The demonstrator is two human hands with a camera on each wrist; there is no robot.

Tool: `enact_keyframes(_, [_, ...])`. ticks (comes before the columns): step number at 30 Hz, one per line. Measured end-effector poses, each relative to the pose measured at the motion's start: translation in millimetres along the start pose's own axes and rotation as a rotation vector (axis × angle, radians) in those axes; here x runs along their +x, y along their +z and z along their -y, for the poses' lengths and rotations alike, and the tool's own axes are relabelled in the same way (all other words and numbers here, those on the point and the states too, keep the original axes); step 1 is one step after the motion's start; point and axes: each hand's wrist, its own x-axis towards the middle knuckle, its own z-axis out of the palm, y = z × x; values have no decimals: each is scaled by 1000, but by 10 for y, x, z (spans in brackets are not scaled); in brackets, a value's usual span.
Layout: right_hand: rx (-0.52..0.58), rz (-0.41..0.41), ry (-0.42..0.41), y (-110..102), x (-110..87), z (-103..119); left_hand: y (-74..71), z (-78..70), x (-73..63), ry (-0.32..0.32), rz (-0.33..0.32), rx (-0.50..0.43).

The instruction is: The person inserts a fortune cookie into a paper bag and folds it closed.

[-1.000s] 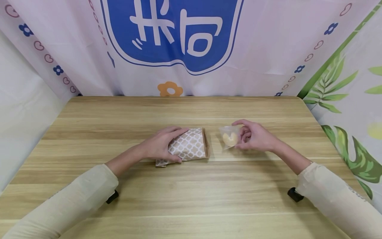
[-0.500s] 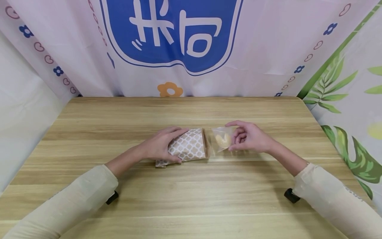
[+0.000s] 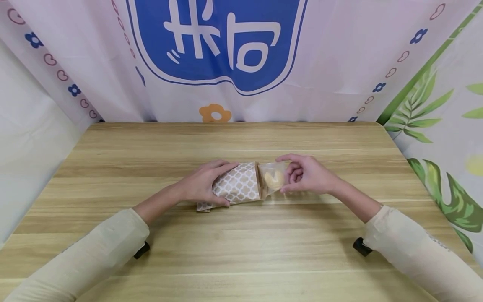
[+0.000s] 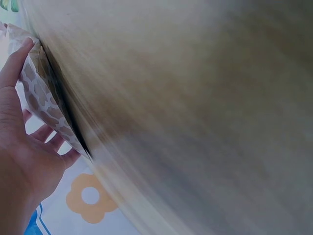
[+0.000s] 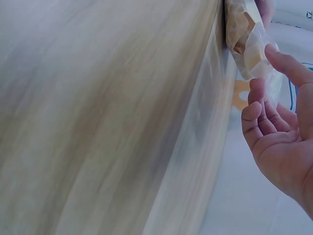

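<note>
Right fingers (image 3: pixel 289 157) on edges of clear packet (image 3: pixel 273 178)

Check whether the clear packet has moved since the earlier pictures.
Yes: in the head view, the clear packet has shifted left, nearer the orange flower, up to the patterned bag.

Right hand (image 3: pixel 309 174) farther left — its clear packet (image 3: pixel 273 178) now at the mouth of the patterned bag (image 3: pixel 240 183)

Beyond the far edge of the light wood-grain table (image 3: pixel 241 243) hangs a pinkish-white fabric backdrop (image 3: pixel 332 75) with a blue emblem (image 3: pixel 211 71); white leaf-printed cloth (image 3: pixel 453 159) borders the right edge.
</note>
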Motion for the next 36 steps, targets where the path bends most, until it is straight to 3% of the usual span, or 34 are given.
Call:
enact_keyframes(18, [-105, -16, -32, 92, 112, 97, 6, -1, 6, -7, 0, -2])
enact_keyframes(36, [-183, -29, -11, 136, 164, 133, 9, 9, 2, -1, -3, -7])
